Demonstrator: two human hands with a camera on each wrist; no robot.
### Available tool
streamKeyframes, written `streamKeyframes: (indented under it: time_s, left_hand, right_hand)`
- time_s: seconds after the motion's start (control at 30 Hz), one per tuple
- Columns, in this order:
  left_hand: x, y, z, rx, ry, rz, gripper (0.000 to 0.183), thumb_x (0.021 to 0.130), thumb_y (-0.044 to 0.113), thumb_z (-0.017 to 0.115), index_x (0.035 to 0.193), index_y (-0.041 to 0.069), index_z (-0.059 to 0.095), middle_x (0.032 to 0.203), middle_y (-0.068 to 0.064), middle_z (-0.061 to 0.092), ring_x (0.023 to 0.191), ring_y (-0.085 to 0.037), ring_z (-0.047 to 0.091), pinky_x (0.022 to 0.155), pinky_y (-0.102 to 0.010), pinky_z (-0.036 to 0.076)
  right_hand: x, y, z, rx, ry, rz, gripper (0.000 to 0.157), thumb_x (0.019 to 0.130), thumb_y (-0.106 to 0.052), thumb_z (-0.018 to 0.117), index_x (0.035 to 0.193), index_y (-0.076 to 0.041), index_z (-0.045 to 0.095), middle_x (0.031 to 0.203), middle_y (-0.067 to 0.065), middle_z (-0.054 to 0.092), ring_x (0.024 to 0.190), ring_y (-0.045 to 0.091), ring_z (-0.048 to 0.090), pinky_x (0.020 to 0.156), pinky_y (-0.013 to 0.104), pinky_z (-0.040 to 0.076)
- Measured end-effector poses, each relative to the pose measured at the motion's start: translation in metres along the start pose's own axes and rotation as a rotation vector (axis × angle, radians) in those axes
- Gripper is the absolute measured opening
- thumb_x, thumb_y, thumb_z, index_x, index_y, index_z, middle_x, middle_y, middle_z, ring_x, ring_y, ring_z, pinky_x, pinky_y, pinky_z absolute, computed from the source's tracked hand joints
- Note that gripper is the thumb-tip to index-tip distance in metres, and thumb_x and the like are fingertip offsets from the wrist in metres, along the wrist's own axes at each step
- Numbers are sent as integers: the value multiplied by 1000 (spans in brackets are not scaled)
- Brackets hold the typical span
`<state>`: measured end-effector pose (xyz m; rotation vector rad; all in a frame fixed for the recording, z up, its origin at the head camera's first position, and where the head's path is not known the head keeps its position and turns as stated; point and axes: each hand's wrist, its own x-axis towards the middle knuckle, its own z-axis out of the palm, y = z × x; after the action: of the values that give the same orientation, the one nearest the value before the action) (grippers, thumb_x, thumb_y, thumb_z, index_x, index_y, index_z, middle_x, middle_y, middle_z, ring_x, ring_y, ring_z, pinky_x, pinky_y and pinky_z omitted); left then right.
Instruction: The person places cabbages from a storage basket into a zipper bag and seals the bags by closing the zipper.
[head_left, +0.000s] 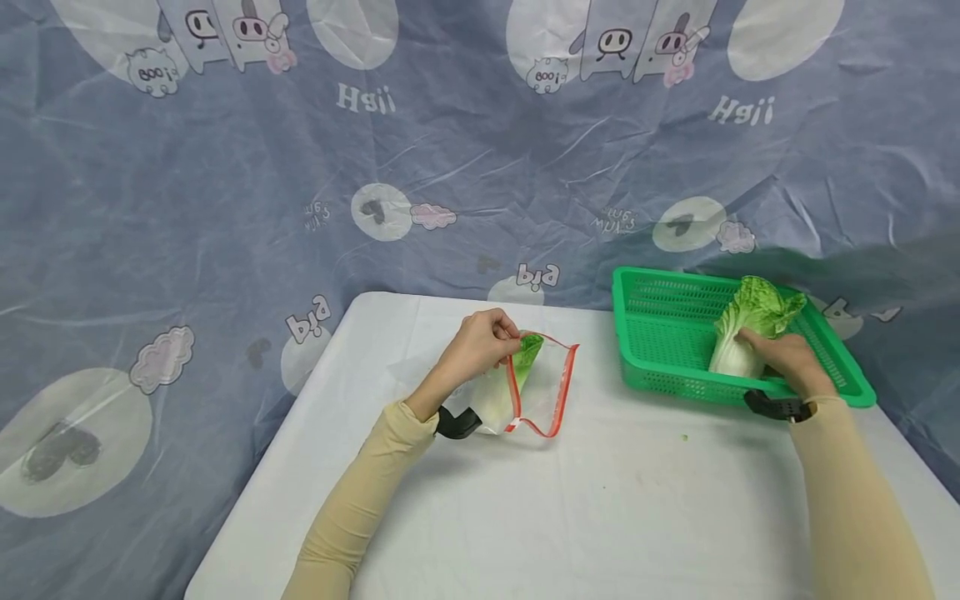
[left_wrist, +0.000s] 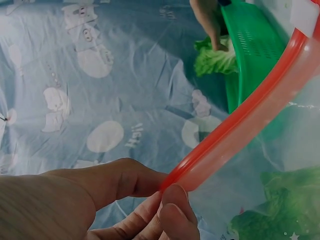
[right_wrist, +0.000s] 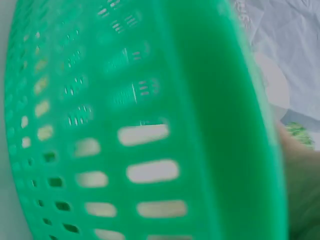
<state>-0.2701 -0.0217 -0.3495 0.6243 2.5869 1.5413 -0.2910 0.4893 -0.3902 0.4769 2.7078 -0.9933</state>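
My left hand (head_left: 483,337) pinches the red-edged rim of a clear zip bag (head_left: 542,392), whose mouth gapes toward the right. Inside that bag lies a leafy cabbage (head_left: 495,400), white at its base and green at the tip. Thumb and fingertips meet on the red strip (left_wrist: 220,140) in the left wrist view. Over at the right, my right hand (head_left: 787,358) grips a second cabbage (head_left: 738,342) in the green basket (head_left: 660,367), thumb across its pale stem. The basket's slotted wall hides most of this hand in the right wrist view.
The basket stands at the back right of the white table (head_left: 600,517). A patterned blue-grey cloth (head_left: 465,150) hangs right behind the table. A small green scrap (head_left: 684,437) lies in front of the basket.
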Motion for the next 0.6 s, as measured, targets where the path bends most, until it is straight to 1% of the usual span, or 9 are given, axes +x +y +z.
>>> streamKeyframes:
  time_s: [0.07,0.1,0.2,0.23,0.3,0.4,0.47,0.53,0.6]
  left_hand:
    - [0,0,0,-3,3,3,6,87,10,65,92,7,64,75,-5,65,71,-38,68,46,-23,45]
    - [0,0,0,-4,7,4,6,87,10,65,92,7,64,75,-5,65,71,-38,68,46,-23,45]
    - [0,0,0,-10,13,1,6,87,10,65,91,7,64,75,-5,65,71,-38,68,46,-24,45]
    - [0,0,1,-11,14,0,6,87,10,65,91,7,64,75,-5,65,72,-38,68,46,-23,45]
    - [1,-1,2,-12,12,-3,5,87,11,66,90,8,64,76,-7,66,73,-39,68,46,-23,44]
    - [1,-2,4,-8,10,-2,5,87,12,65,90,8,65,80,-14,69,73,-39,68,47,-22,42]
    - [2,-2,5,-3,12,0,4,88,12,65,90,8,65,83,-17,70,73,-38,67,48,-22,42]
    - [2,-2,6,2,21,4,4,88,12,65,90,8,65,83,-17,70,71,-35,67,49,-22,42]
    - [2,-2,7,5,31,7,4,88,12,65,90,9,65,79,-13,69,70,-34,67,49,-22,41]
  right_hand:
    - [-1,-3,4,48,72,-12,68,89,-71,35,82,-4,43,74,8,34,72,24,41,65,39,39]
    - [-3,-4,6,75,119,-29,70,90,-70,35,90,0,45,80,10,37,73,24,41,64,39,39]
    - [-5,-11,14,175,279,-52,74,90,-65,39,116,4,42,98,19,43,80,28,42,64,39,40]
    - [-7,-13,16,209,328,-53,76,90,-64,40,127,4,38,108,22,44,86,31,44,67,41,42]
    - [-11,-21,22,293,412,-57,82,90,-60,43,144,-3,23,131,27,38,105,37,45,79,47,45]
    - [-20,-38,30,409,509,-56,84,90,-56,49,153,-16,11,151,20,26,131,36,35,100,50,39]
    - [-28,-52,37,479,560,-79,78,91,-52,52,152,-24,14,151,11,29,136,28,33,108,46,35]
    - [-37,-64,46,528,609,-116,69,91,-46,55,149,-27,23,143,0,38,133,20,38,107,39,37]
    - [-46,-76,55,571,641,-176,61,91,-40,58,144,-26,32,130,-10,43,126,14,43,103,32,39]
